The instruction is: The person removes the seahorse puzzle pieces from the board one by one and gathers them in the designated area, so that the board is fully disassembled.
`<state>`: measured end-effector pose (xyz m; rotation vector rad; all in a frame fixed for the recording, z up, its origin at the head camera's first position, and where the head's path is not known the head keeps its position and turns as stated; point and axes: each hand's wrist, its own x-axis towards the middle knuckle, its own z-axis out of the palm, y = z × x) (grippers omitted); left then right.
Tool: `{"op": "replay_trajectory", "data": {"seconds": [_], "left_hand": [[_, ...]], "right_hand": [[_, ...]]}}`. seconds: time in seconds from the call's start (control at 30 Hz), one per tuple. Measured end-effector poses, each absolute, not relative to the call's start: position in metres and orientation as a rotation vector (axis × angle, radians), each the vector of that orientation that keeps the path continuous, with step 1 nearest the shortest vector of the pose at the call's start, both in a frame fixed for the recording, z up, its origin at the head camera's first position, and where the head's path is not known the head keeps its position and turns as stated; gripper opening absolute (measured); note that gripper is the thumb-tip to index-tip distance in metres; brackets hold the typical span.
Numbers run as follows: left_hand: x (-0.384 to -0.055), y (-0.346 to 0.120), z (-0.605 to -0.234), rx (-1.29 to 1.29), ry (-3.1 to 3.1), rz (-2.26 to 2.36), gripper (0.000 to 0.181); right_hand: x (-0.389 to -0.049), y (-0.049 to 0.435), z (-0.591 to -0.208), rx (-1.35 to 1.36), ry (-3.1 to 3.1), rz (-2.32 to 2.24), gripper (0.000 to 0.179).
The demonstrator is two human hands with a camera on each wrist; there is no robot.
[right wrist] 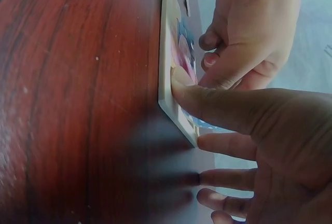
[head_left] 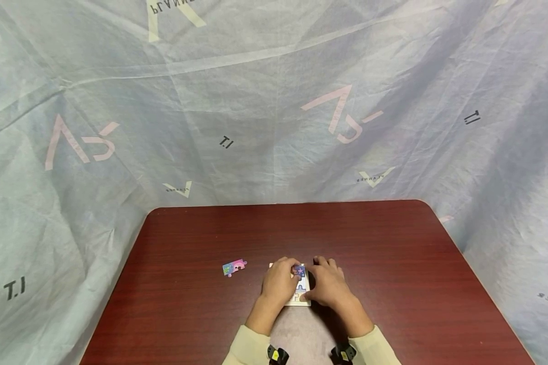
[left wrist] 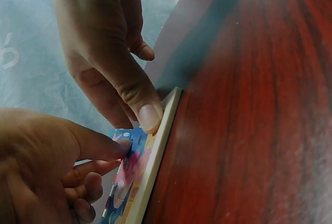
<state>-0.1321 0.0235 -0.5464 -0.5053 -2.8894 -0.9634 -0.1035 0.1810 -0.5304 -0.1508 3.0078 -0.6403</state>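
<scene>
A pale-rimmed jigsaw tray [head_left: 297,303] lies on the table between my hands, with coloured pieces in it. My left hand [head_left: 278,284] reaches over its left side and pinches a blue jigsaw piece with a pink starfish [head_left: 300,271] near the tray's far end. From the right, my right hand [head_left: 331,284] grips the tray. Its thumb [right wrist: 187,92] lies on the rim near a corner in the right wrist view, and the index fingertip is at the edge. The left palm and fingers cover part of the tray.
A loose pink and blue jigsaw piece [head_left: 234,267] lies on the table left of the tray. The dark red wooden table [head_left: 187,314] has rounded far corners. Grey printed cloth [head_left: 265,111] hangs behind it and along both sides.
</scene>
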Motion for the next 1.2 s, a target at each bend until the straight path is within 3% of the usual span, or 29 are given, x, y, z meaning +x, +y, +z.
{"op": "replay_trajectory", "data": {"seconds": [0.33,0.77,1.2], "left_hand": [[-0.130,0.024,-0.547,-0.495,-2.879,-0.939,0.025],[-0.130,0.023,-0.548,-0.520,-2.859,-0.943,0.025],[-0.132,0.020,-0.549,-0.542,-2.823,-0.911,0.013]], "right_hand": [[-0.105,0.185,-0.529,-0.204,2.993,-0.604,0.076],[-0.106,0.178,-0.533,-0.134,3.057,-0.549,0.040],[-0.111,0.173,-0.528,-0.031,3.035,-0.549,0.042]]}}
